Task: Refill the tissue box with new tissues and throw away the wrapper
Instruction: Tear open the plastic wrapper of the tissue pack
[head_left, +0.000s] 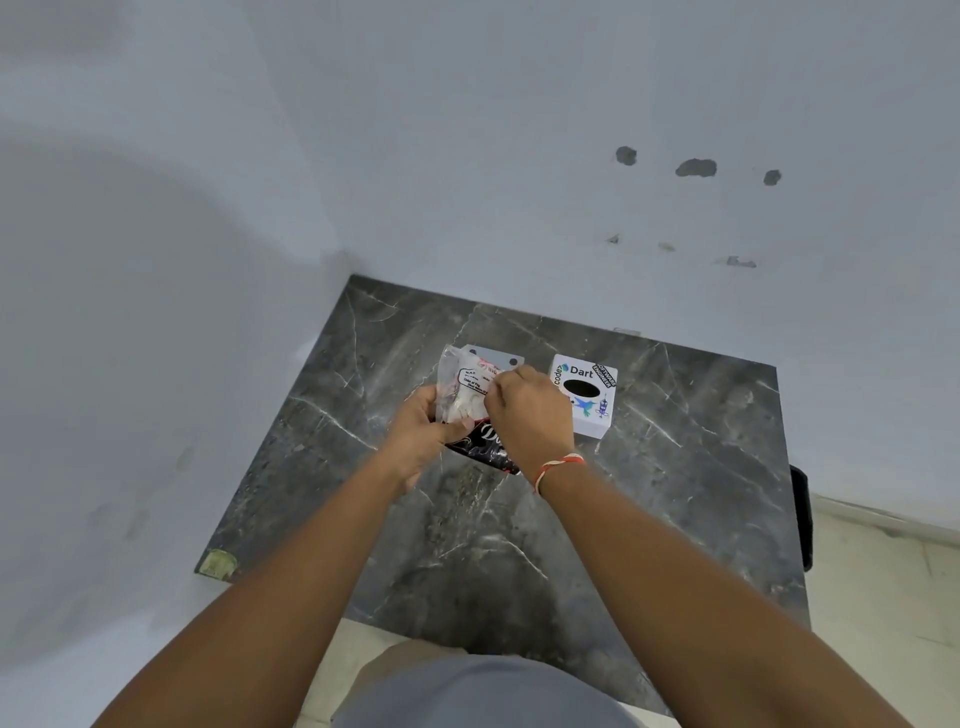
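A tissue pack (470, 402) in a clear and black wrapper is held above the dark marble table (649, 519). My left hand (423, 434) grips its left side. My right hand (524, 410) pinches the wrapper's upper right part, where white tissues show through. To the right stands the white tissue box (587, 397), covered in stickers, with a dark oval slot on top. A flat white plate with two holes (496, 358) lies behind the pack, partly hidden by it.
The table sits in a corner, with pale walls at its back and left. A dark object (800, 514) hangs past the table's right edge. Light floor tiles (883, 597) show on the right.
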